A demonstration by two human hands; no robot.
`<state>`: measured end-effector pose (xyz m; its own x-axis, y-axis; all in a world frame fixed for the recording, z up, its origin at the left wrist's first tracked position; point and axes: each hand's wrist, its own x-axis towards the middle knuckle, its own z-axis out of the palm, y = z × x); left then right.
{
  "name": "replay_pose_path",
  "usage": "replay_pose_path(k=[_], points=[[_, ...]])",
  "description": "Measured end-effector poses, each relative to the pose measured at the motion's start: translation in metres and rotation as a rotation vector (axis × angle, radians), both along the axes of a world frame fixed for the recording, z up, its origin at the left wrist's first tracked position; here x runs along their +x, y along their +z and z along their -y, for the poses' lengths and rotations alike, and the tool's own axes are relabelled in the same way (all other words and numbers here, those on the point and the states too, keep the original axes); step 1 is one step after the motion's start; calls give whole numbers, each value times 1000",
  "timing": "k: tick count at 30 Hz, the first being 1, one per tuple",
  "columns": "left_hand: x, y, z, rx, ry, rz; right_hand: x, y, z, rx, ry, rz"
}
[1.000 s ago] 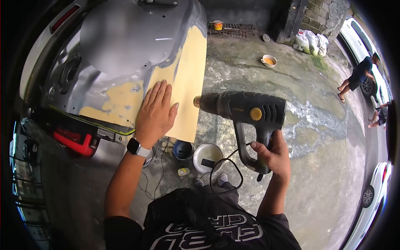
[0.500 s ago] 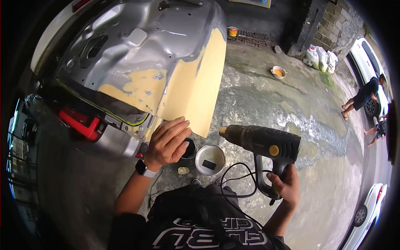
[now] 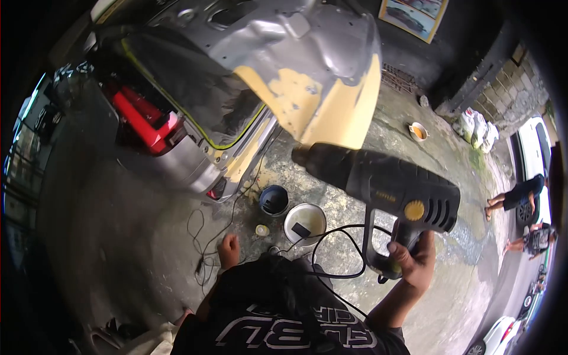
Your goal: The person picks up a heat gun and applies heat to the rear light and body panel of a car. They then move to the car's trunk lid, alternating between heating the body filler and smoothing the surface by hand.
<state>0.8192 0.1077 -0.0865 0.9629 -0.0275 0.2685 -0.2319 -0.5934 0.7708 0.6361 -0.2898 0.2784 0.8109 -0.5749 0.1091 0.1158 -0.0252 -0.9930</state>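
My right hand (image 3: pixel 416 260) is wrapped round the handle of a black heat gun (image 3: pixel 384 186) with a yellow dial, its nozzle pointing left. Behind the nozzle is the raised grey and cream panel (image 3: pixel 343 112) of a vehicle; whether they touch cannot be told. Low beside my body, my left hand (image 3: pixel 229 251) is curled closed, with nothing visible in it. A black cable runs from the gun's handle across my front. Right of my left hand stand a dark blue bucket (image 3: pixel 273 200) and a pale round basin (image 3: pixel 305 207) with a dark block in it.
The vehicle's red tail light (image 3: pixel 139 118) and bumper are at the left. Cables (image 3: pixel 202 260) lie on the floor. A small bowl (image 3: pixel 418 132) and white sacks (image 3: pixel 476 129) stand at the right. Two people are near a white car (image 3: pixel 535 142) at far right.
My left hand has left the panel's lower edge and dropped down beside my body, its fingers now curled. The heat gun appears larger and nearer the panel. The view has turned, and the panel appears farther right.
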Motion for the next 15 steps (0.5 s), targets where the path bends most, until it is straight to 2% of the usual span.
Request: replay_pose_path(k=[2, 5, 6, 8, 9, 11, 12, 13, 15], points=[[-42, -50, -60, 198, 84, -285, 16, -1, -20, -18, 87, 38], [-68, -64, -115, 195, 225, -320, 43, -8, -40, -110, 310, -280], [-59, -54, -129, 177, 259, -230, 62, -7, -54, -140, 366, -376], [-3, -7, -146, 156, 324, -24, 105, -26, -81, -260, 393, -273], [33, 22, -156, 150, 373, -56, 127, -37, -94, -244, 366, -328], [123, 90, -166, 29, 328, 291, 171, -66, -121, -184, 327, -377], [167, 121, -181, 0, 301, 164, 190, -86, -132, -138, 317, -373], [203, 193, -161, -35, 262, 313, 207, -116, -139, -95, 303, -394], [283, 271, -154, -76, 116, 624, 248, -160, -168, -199, 217, -190]])
